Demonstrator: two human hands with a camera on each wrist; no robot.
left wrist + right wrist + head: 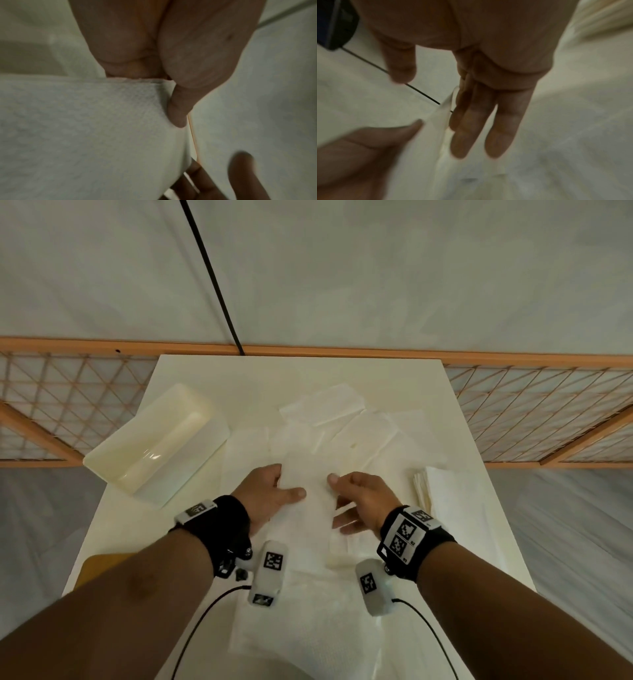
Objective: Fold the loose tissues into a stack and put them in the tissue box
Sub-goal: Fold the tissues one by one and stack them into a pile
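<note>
I hold one white tissue (310,508) upright over the middle of the table (479,542). My left hand (287,484) pinches its left edge, thumb in front and fingers behind; the left wrist view shows the thumb (178,108) pressed on the tissue (85,135). My right hand (337,501) is at the tissue's right edge. Its fingers (477,121) are straight beside the tissue's edge (436,128) and the thumb stands apart. Several loose tissues (363,433) lie spread beyond my hands. The cream tissue box (113,460) lies open at the left.
A stack of folded tissues (442,494) sits near the table's right edge. Another flat tissue (308,628) lies under my wrists at the front. A wooden lattice rail (342,350) runs behind the table, and a black cable (212,278) crosses the wall.
</note>
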